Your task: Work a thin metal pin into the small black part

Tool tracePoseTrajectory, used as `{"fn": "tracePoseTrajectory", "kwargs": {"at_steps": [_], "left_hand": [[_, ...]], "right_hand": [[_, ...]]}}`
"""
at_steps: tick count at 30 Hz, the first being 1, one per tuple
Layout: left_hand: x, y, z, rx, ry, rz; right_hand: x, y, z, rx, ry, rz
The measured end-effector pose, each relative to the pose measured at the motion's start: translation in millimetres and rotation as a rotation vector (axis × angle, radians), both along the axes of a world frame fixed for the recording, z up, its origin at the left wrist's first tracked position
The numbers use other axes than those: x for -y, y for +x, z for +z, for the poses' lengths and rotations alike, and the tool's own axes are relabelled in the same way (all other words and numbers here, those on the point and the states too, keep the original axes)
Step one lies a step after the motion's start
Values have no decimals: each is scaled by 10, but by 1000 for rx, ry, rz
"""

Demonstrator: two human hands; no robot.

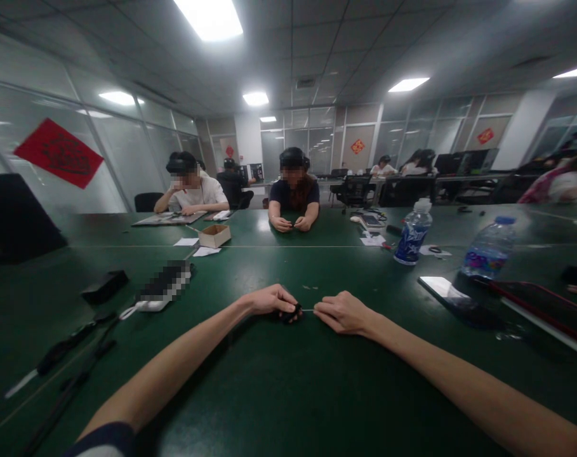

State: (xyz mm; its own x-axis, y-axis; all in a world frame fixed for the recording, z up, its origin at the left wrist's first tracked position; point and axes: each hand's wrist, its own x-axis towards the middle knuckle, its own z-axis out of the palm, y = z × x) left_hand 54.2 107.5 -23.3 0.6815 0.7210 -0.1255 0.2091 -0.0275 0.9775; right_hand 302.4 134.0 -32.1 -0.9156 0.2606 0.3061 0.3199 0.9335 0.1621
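My left hand point(271, 299) is closed on a small black object point(292, 313), gripped between thumb and fingers just above the green table point(288, 393). From that object a thin pale strand point(308, 310) runs across to my right hand point(344, 313), whose fingertips pinch its other end. Whether the strand is a thread, a wire or a thin stick, I cannot tell. Only a short gap separates the two hands. The fingers partly hide the black object, so its kind does not show.
To the left lie a phone-like device point(167, 282), a black box point(105, 287) and dark cables. A cardboard box point(214, 235) sits ahead. Bottles point(413, 231) point(489, 247), a phone point(447, 295) and a red-edged tablet point(545, 311) are on the right. A person point(294, 193) sits opposite.
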Motion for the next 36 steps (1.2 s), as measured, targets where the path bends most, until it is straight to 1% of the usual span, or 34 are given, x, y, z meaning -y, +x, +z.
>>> {"fn": "tracePoseTrajectory", "kwargs": {"at_steps": [3,6,9,12,15,20,22,24,26,29,34,36], "left_hand": [[10,3,-7,17,-18,22],[22,15,-29,69,-64,75],[32,43,-57,162,-88,165],[30,70,-87,222,-98,252],[24,82,-113,226,-95,301],[45,78,-119,115,40,314],[60,70,-101,85,73,286],[71,61,-76,59,84,242],[75,55,-52,39,81,203],[77,52,-35,44,54,183],[66,52,-90,99,28,222],[35,52,-141,191,5,316]], "right_hand": [[-13,-1,-16,-28,-34,7],[-21,-12,-39,-73,-88,-19],[-17,-40,-63,-133,-157,-85],[9,-81,-72,-167,-195,-182],[70,-120,-51,-152,-188,-276],[224,-145,40,-25,-100,-356],[258,-138,69,5,-87,-341],[259,-125,80,15,-89,-298],[233,-112,75,23,-85,-248],[177,-95,58,17,-82,-201],[92,-83,37,-10,-69,-160],[74,-90,25,-5,-41,-147]]}}
